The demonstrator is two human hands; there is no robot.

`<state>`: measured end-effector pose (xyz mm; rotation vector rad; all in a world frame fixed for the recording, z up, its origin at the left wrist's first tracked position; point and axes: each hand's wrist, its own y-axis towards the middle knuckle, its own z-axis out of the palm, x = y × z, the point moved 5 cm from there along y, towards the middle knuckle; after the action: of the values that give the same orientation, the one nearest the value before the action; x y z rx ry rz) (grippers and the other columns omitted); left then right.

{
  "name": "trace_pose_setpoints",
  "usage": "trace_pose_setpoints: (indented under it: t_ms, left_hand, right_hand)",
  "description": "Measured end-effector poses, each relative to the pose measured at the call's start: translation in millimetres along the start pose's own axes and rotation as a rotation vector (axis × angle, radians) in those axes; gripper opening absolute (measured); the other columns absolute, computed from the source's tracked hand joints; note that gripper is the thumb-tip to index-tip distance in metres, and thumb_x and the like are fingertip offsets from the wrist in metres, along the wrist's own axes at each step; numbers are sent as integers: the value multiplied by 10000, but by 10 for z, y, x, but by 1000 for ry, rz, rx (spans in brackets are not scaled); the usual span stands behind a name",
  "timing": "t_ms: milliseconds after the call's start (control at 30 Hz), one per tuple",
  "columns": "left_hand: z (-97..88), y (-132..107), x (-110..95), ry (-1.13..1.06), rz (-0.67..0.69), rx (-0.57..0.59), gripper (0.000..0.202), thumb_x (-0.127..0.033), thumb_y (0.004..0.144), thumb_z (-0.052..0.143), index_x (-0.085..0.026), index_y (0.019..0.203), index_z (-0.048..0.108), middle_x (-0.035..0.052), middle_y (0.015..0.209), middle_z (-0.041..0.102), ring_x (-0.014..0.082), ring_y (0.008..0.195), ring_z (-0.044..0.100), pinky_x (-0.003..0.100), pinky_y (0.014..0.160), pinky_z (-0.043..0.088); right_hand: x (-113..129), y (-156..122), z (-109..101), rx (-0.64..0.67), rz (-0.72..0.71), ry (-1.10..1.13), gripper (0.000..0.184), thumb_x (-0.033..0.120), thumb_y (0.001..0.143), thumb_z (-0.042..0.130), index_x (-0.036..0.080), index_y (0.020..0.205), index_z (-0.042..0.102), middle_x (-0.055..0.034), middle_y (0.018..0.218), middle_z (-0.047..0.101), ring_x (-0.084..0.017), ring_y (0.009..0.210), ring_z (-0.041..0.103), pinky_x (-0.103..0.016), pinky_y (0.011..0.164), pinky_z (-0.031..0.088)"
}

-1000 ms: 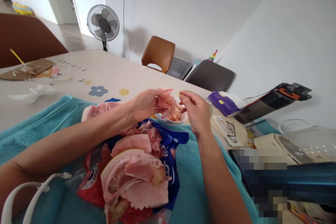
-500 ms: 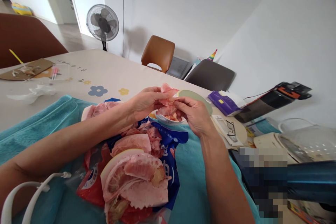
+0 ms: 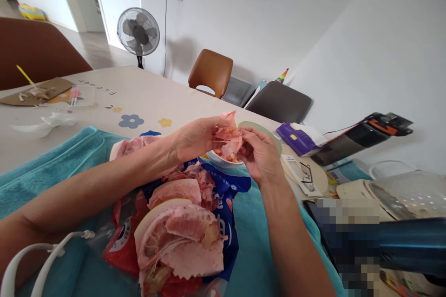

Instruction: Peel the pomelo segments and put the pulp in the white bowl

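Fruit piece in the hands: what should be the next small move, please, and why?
Perhaps the right hand should gently pull its side of the fruit piece away from the left hand, over the bowl: both hands pinch it, it looks partly torn, and the bowl holds pink pulp.

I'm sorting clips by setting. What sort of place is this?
Probably a dining area in a home: a flower-patterned table, chairs around it, and a fan by the wall.
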<state>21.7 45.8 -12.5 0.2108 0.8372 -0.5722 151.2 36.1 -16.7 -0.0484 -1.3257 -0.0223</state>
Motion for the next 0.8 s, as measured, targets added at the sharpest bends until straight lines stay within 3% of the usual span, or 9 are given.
trace_pose_setpoints:
  t_ms: [133,300,467,633,800]
  left_hand:
    - [-28,-9,10,121,51,-47,174,-246,783,710,-121,728,602,20,690,584,103,612,553,240,609,438]
    - [-22,-35,-17,193,167,-97,151,-142,776,654,-139,675,542,-14,644,512,75,570,486,225,569,392]
    - [43,-60,-15,192,184,-102,140,-69,758,563,-161,670,506,-9,658,512,82,578,482,232,587,402]
    - [78,-31,-40,219,199,23,173,-44,759,537,-143,617,525,-5,623,476,80,583,451,227,590,378]
    - [53,-2,-61,72,204,46,127,-21,727,558,-106,643,601,45,750,589,104,695,541,253,711,434]
  right_hand:
    - [-12,-15,37,42,-31,-86,221,326,590,796,165,679,675,47,469,533,-53,382,410,-180,354,303]
    - [-25,-17,45,104,-22,-136,195,316,624,793,163,712,709,43,472,546,-55,391,424,-181,368,310]
    - [0,-35,40,163,19,-212,155,291,656,775,158,710,717,48,436,518,-53,365,411,-176,349,283]
    - [1,-44,56,103,69,-81,166,260,577,781,147,633,672,56,413,479,-38,343,372,-153,322,225]
    - [9,-57,107,79,75,92,165,229,550,764,150,645,655,53,467,507,-37,378,393,-147,343,301]
